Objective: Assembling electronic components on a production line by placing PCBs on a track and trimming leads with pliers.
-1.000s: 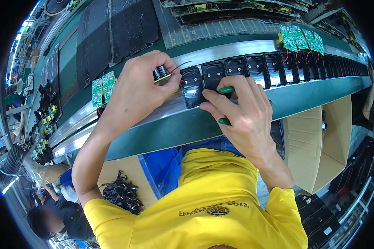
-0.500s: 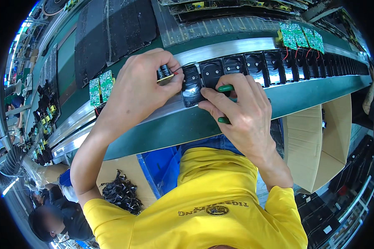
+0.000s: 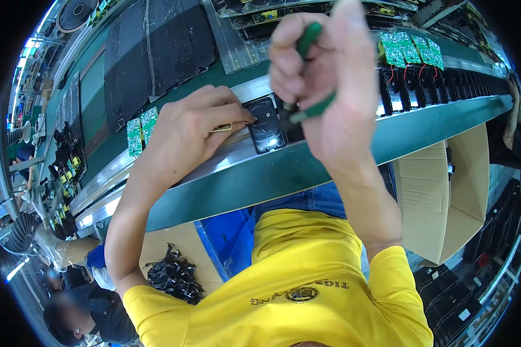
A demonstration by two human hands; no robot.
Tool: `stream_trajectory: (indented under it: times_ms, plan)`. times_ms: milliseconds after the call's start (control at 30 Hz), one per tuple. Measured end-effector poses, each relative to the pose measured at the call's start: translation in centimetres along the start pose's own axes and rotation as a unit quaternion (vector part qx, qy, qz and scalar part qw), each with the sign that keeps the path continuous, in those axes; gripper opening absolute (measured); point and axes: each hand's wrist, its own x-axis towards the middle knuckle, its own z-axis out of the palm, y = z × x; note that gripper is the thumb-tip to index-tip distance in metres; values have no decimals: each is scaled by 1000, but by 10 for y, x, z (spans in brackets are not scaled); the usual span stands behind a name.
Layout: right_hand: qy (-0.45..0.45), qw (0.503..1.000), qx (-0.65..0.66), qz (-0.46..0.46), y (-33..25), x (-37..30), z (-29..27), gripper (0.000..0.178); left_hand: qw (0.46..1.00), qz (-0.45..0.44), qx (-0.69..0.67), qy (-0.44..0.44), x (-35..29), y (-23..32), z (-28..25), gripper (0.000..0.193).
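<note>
My left hand (image 3: 194,127) is closed with its fingertips at the left edge of a black plastic case (image 3: 267,128). It pinches a small circuit board (image 3: 220,128), of which only an edge shows below the fingers. Raised over the row of cases, my right hand (image 3: 344,92) is wrapped round green-handled pliers (image 3: 318,109). That hand is smeared by motion, and the pliers' jaws are blurred. The case beside my left hand lies open side up on a metal rail (image 3: 220,159), with small screws or posts inside it.
More black cases (image 3: 431,92) run along the rail to the right, with green circuit boards (image 3: 408,49) on red wires behind them. Other green boards (image 3: 142,130) stand left. Below the bench are a cardboard box (image 3: 425,202) and a heap of black cables (image 3: 173,274). Another person (image 3: 98,312) sits lower left.
My right hand has lifted up and away from the cases with the pliers. My left hand has shifted slightly left and turned, hiding most of the circuit board.
</note>
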Motion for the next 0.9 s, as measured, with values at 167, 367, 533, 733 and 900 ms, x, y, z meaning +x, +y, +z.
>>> stream_trajectory:
  times_ms: [167, 367, 533, 733, 900]
  plan:
    - [28, 999, 22, -21, 33, 14, 3, 51, 997, 33, 69, 31, -3, -6, 14, 12]
    - [67, 997, -5, -22, 50, 15, 11, 44, 996, 55, 52, 47, -3, -12, 19, 15]
    - [54, 997, -46, -22, 54, 17, 17, 41, 997, 46, 29, 62, -3, -10, 19, 13]
    - [15, 994, -102, -46, 57, 16, 6, 35, 997, 13, 28, 67, -1, 0, 17, 13]
    - [72, 995, -41, -62, 26, 5, 15, 29, 997, -45, 32, 56, 2, 20, 12, 10]
